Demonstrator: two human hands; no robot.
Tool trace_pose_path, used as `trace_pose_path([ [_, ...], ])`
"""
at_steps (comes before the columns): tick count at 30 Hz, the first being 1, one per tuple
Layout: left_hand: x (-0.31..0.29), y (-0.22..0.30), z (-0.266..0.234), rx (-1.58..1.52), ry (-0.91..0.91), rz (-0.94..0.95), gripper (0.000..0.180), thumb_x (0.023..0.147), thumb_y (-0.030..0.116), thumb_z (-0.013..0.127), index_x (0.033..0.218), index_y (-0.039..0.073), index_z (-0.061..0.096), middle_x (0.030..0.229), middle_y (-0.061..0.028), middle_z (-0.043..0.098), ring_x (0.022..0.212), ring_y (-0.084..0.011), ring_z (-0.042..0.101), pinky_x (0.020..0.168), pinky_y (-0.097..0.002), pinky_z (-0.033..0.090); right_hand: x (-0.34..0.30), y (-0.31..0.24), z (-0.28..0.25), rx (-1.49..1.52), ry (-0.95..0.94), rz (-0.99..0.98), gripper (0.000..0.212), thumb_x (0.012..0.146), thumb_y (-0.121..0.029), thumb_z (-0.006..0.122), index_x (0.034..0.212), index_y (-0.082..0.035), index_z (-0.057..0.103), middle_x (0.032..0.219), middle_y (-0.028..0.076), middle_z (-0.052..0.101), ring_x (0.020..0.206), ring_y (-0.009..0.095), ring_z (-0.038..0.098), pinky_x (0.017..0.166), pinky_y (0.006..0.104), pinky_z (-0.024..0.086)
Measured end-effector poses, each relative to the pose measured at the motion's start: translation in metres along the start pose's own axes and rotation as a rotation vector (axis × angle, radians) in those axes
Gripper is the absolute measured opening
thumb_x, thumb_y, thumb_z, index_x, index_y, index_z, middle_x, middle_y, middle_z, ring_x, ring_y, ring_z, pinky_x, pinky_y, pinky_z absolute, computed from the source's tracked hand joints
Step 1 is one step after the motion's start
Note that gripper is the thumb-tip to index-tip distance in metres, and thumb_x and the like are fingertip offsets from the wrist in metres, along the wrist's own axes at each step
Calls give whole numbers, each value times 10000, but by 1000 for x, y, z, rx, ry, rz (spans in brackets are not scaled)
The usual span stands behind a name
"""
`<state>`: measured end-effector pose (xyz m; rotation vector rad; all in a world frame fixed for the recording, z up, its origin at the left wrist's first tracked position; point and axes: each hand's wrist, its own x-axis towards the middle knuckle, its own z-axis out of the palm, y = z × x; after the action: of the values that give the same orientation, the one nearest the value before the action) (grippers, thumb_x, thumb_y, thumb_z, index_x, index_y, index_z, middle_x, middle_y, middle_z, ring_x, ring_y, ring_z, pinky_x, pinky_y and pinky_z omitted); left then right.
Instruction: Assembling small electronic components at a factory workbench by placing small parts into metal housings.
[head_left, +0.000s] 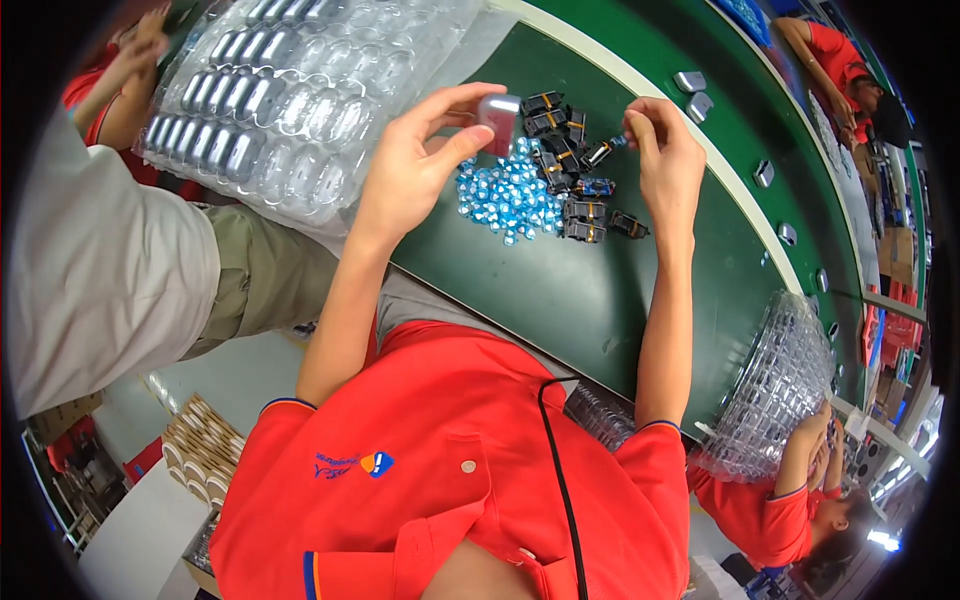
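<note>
My left hand (410, 165) grips a silver, rounded casing (502, 118) between thumb and fingers, holding it upright above the table. Beneath it lies a heap of small, shiny blue-and-white pieces (507, 195). Several black parts with copper-coloured strips (584, 220) are scattered just right of the heap. My right hand (668, 155) is closed in a pinch at the right side of these parts. A small blue bit shows by its fingertips, too small to name, close to a dark cylindrical part (597, 153).
Dark green table (480, 285) before me, with a pale curved rail (740, 185) beyond. Silver casings (690, 82) lie on the green belt. Clear blister trays (320, 130), partly filled with casings, stand left; more trays (765, 390) right. Someone in grey (110, 250) stands close left.
</note>
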<state>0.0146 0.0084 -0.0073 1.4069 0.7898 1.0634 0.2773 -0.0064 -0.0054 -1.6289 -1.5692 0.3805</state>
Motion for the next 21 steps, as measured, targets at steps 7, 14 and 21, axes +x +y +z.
trace_pose_path([
  [7, -2, 9, 10, -139, 5, 99, 338, 923, 3, 629, 1261, -2, 609, 1165, -94, 638, 1065, -170, 615, 904, -307, 527, -21, -57, 9, 713, -321, 195, 137, 925, -41, 650, 1031, 46, 663, 901, 91, 698, 818, 132, 661, 736, 252, 536],
  [14, 2, 11, 14, 15, -54, 272, 323, 885, -80, 621, 1196, 4, 647, 1205, -110, 631, 1127, -206, 607, 918, -319, 545, -28, -57, 16, 789, -299, 265, 180, 910, -42, 661, 1057, 62, 654, 914, 95, 698, 793, 142, 676, 772, 255, 560],
  [21, 6, 11, 14, 192, -157, 351, 294, 836, -139, 617, 1092, -15, 692, 1189, -142, 654, 1136, -255, 621, 944, -345, 550, -28, -52, 27, 700, -222, 246, 182, 877, -17, 640, 1046, 50, 654, 872, 85, 710, 795, 122, 685, 760, 254, 561],
])
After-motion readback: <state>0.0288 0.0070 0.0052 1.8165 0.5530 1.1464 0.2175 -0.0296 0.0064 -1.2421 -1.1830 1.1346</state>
